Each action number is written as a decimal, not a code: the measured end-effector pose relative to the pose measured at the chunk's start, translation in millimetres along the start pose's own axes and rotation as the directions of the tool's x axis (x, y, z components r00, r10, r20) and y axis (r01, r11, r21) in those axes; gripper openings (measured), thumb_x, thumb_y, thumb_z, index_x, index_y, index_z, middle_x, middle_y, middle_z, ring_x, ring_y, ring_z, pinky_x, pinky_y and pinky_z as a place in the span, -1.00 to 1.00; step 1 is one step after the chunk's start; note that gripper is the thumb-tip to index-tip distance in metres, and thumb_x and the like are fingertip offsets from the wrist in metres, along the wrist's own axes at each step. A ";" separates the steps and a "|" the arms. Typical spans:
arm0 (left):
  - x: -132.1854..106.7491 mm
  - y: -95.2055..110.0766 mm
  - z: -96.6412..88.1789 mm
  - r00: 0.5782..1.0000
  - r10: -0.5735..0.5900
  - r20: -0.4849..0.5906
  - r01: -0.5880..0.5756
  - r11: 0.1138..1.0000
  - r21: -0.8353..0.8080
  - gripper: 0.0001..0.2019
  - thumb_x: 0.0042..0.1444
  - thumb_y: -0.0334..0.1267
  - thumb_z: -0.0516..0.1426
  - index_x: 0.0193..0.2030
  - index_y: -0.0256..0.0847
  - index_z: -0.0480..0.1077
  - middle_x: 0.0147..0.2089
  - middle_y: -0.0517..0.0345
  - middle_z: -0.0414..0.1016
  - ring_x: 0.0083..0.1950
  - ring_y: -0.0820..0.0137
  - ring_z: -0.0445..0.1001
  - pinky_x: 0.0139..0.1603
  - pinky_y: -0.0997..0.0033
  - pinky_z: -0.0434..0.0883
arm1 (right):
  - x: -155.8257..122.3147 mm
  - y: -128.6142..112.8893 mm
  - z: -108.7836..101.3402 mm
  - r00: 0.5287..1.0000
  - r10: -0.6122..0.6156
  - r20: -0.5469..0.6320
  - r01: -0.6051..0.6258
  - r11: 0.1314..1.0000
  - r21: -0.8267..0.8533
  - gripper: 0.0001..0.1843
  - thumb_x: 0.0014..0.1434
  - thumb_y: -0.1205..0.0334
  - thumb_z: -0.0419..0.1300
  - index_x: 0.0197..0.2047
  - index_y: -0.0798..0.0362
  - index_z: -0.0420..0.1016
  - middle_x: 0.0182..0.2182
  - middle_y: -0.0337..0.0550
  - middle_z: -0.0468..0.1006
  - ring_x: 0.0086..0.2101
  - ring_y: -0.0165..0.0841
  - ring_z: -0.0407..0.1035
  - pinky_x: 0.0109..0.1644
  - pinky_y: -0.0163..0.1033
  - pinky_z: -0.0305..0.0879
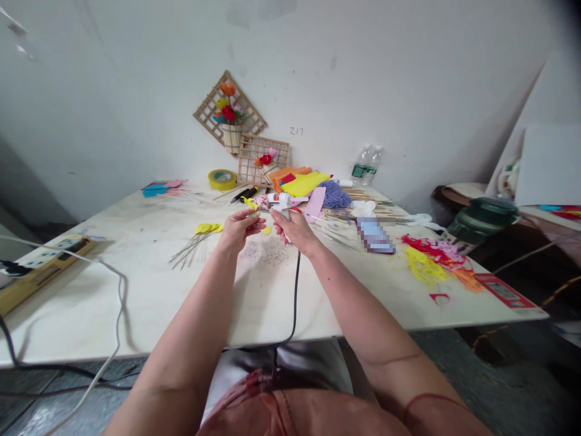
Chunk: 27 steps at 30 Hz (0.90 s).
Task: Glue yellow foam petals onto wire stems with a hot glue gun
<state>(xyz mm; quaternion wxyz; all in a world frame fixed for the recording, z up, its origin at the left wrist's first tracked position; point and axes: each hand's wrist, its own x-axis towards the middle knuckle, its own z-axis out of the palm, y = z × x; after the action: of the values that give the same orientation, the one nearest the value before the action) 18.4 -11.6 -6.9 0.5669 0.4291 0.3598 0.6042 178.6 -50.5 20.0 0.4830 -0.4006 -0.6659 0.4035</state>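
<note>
At the centre of the frame, over a white tabletop (177, 318): one right hand (297, 233), fingers wrapped closed about a white glue gun (282, 206), with a black cord (296, 297) running from it toward the lower edge; one left hand (240, 231), to the left of the gun, fingertips drawn nearly together beside a small green piece (253, 214); whether they have hold of it cannot be told; one loose yellow disc (267, 231) on the tabletop, between the hands.

Left of centre: a fan of thin stems (185, 249), yellow discs at their upper ends; upper centre: two wooden lattice panels (245, 97) bearing artificial flowers (228, 112); beneath them, a yellow tape roll (215, 182); right of these, a yellow sheet (306, 183) and a heap of purple yarn (334, 195).

Right of centre: a smartphone (376, 235), its screen pixelated; farther right, yellow strips (424, 266) beside red ones; behind, two clear plastic bottles (363, 168) near the wall; left edge: a power strip (49, 260), plug inserted.
</note>
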 end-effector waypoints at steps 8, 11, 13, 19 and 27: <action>-0.4 0.8 0.6 1.000 0.002 -0.005 -0.002 1.000 -0.001 -0.72 -0.21 -0.39 0.27 -0.29 -0.33 0.37 -0.48 0.03 0.54 -0.51 0.39 0.52 -0.55 0.55 0.39 | 0.8 1.8 -0.1 1.000 -0.028 0.011 0.028 1.000 0.013 -0.49 0.05 -0.25 0.05 -0.50 0.08 0.27 -0.64 -0.33 0.30 -0.75 -0.58 0.16 -0.71 -0.44 0.08; 0.2 0.4 0.6 1.000 0.001 -0.010 -0.001 1.000 0.009 -0.71 -0.21 -0.38 0.27 -0.27 -0.33 0.38 -0.47 0.04 0.54 -0.51 0.40 0.52 -0.54 0.55 0.39 | 0.3 1.4 0.3 1.000 -0.020 0.005 0.020 1.000 0.005 -0.48 0.05 -0.25 0.05 -0.51 0.09 0.27 -0.65 -0.33 0.30 -0.75 -0.58 0.15 -0.71 -0.43 0.08; 0.7 0.2 0.4 1.000 0.001 -0.017 -0.001 1.000 0.010 -0.71 -0.21 -0.38 0.27 -0.27 -0.33 0.38 -0.47 0.04 0.54 -0.50 0.40 0.51 -0.54 0.56 0.39 | -0.4 0.2 0.1 1.000 -0.012 0.011 0.012 1.000 -0.003 -0.49 0.05 -0.25 0.05 -0.51 0.09 0.27 -0.65 -0.33 0.30 -0.74 -0.58 0.15 -0.71 -0.44 0.08; 1.0 -0.2 -1.4 0.999 0.012 -0.042 -0.012 1.000 -0.007 -0.70 -0.22 -0.40 0.26 -0.26 -0.35 0.38 -0.48 0.03 0.54 -0.51 0.40 0.51 -0.54 0.55 0.39 | -2.1 -3.1 -0.9 0.999 -0.008 0.033 0.009 1.000 -0.024 -0.51 0.07 -0.23 0.04 -0.49 0.09 0.28 -0.65 -0.33 0.30 -0.74 -0.59 0.15 -0.72 -0.44 0.07; 3.1 0.1 -3.9 0.998 0.043 -0.049 -0.044 0.999 -0.020 -0.68 -0.25 -0.37 0.29 -0.27 -0.34 0.41 -0.49 0.06 0.53 -0.49 0.40 0.52 -0.51 0.53 0.41 | -2.2 -3.5 -1.0 0.998 0.009 0.054 -0.008 1.000 -0.024 -0.52 0.07 -0.22 0.06 -0.45 0.09 0.29 -0.66 -0.35 0.30 -0.74 -0.58 0.13 -0.72 -0.44 0.08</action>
<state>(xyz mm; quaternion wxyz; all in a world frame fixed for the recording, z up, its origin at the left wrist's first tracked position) 14.8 -8.4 -7.9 0.5494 0.4161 0.3577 0.6301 179.5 -53.6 22.8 0.4583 -0.3979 -0.6818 0.4083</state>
